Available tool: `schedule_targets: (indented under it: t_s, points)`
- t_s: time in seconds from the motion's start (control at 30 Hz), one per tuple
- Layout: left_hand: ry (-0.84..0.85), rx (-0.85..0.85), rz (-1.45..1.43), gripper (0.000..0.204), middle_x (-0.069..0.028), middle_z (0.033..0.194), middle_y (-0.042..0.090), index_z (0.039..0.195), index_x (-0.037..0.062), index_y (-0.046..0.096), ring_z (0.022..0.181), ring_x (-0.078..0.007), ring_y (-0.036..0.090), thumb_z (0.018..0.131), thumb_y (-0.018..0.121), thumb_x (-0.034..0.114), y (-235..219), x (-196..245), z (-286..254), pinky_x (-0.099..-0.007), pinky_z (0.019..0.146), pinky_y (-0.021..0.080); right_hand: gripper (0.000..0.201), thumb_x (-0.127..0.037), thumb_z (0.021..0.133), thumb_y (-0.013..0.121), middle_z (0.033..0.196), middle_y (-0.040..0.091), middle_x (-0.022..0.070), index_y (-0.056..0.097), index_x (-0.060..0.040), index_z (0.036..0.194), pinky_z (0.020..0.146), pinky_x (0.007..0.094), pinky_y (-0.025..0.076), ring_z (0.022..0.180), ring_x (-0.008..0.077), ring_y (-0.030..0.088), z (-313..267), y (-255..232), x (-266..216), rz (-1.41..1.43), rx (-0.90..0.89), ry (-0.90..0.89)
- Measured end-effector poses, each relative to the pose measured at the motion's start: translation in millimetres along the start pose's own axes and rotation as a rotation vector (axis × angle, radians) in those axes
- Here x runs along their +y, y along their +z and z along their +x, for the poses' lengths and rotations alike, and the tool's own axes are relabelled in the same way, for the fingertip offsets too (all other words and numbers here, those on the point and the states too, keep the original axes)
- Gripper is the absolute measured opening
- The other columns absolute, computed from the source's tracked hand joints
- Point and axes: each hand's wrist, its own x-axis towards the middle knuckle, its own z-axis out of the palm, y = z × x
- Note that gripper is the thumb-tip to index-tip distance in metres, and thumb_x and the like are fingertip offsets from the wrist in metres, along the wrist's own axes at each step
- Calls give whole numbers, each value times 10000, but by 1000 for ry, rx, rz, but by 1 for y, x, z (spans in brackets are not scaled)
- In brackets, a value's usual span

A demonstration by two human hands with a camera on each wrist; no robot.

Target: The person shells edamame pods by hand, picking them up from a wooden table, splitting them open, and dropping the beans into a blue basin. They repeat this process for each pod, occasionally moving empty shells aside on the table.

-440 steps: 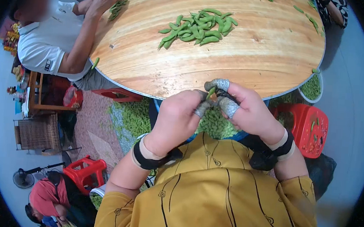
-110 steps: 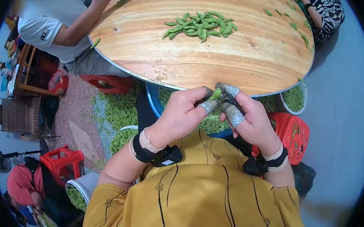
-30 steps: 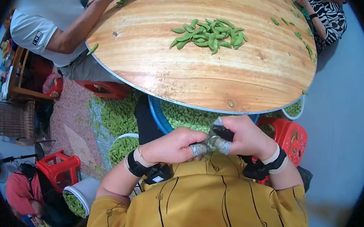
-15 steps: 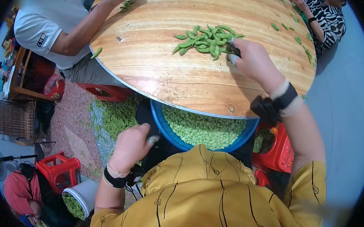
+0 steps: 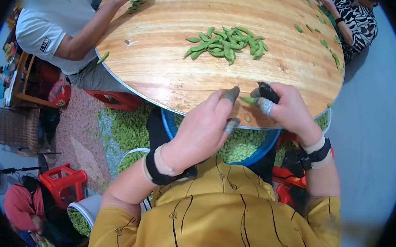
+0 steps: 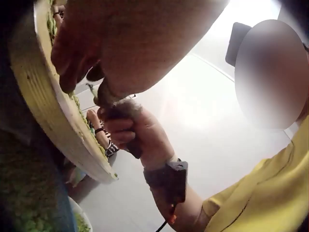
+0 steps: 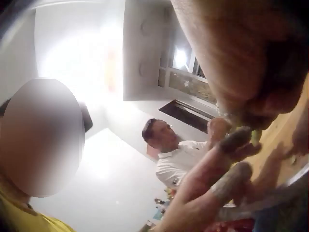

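Note:
My right hand (image 5: 291, 107), tape and dark covering on its thumb and fingers, pinches a green soybean pod (image 5: 247, 100) over the table's near edge. The pod's tip points toward my left hand (image 5: 202, 126), whose taped thumb and forefinger are spread apart with nothing between them. In the right wrist view the left fingertips (image 7: 236, 140) come right up to the pod (image 7: 256, 137). A heap of soybean pods (image 5: 231, 45) lies farther in on the wooden table (image 5: 165, 66). Below the hands, a blue basin (image 5: 270, 144) of shelled green beans is partly hidden by the left hand.
Someone in a white shirt (image 5: 44, 30) sits at the left of the table, and another in a patterned top (image 5: 358, 29) at the far right. Buckets of pods (image 5: 86, 207), spread pods (image 5: 129, 128) and a red stool (image 5: 63, 183) stand or lie around on the floor.
The right hand has gone from the basin to the pod heap and come back toward me with a pod. My left hand, earlier dropped to the left, has risen to meet it.

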Motion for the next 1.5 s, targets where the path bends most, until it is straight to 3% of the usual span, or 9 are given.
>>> schedule_targets:
  t_s: [0.17,0.33,0.77,0.87,0.93,0.97,1.1,1.4,1.5]
  points:
    - [-136,-257,-234,182,-184,803,593,995,-34,593,712,-340,563,835,559,48,7,-1,17,-339,690,474,206,-138,821,630,719,607,0,623,-20,989,518,255,427,561,78,502,-28,2,-11,384,-147,152]
    - [-378,-170,-769,133,36,785,592,955,-2,627,720,-45,510,916,514,57,22,-9,3,-207,645,430,355,-65,861,508,817,623,19,521,-15,1212,549,223,443,607,57,538,-46,9,-12,419,-137,117]
    - [176,-10,288,119,-154,691,545,881,10,570,597,-335,530,770,589,46,25,7,-4,-373,572,455,299,-74,920,462,713,536,-21,540,-95,1208,409,163,292,488,9,374,-50,24,4,980,-267,329]
    - [97,31,-121,41,-119,674,548,859,29,557,537,-256,498,827,566,54,24,1,-7,-327,519,418,302,-84,923,490,708,520,-22,537,-105,1221,406,164,290,484,11,361,-56,27,5,1180,-332,372]
    - [-724,-300,-1321,59,-69,660,534,880,52,550,510,-153,446,900,515,95,13,4,-9,-273,491,356,310,-78,921,499,716,526,-21,536,-107,1227,408,160,284,488,5,362,-62,32,1,1187,-340,347]
    - [-730,-295,-1318,59,-69,660,534,880,52,550,510,-153,446,900,515,95,15,0,-12,-273,491,356,318,-72,918,508,723,531,-21,536,-109,1233,411,156,278,492,0,364,-64,34,-1,1191,-344,322]
    - [-706,-327,-1845,140,-34,673,523,1008,56,518,508,-90,380,946,462,168,31,-19,-28,-244,494,302,309,-22,846,578,866,631,13,596,-43,1153,630,215,469,684,72,570,-57,69,27,440,141,-413]
    - [-825,-379,-1523,166,-10,683,520,981,30,577,574,-76,427,939,499,171,25,-16,-25,-221,521,334,232,-95,727,662,790,638,131,615,-9,938,636,296,490,669,220,614,-48,42,18,186,-115,-195]
    - [-411,-374,-696,130,10,737,548,926,35,641,688,-35,466,915,549,125,29,-13,-26,-207,592,410,220,-141,669,691,724,588,157,571,-23,810,584,363,488,652,323,594,-49,50,22,-245,-22,-519]
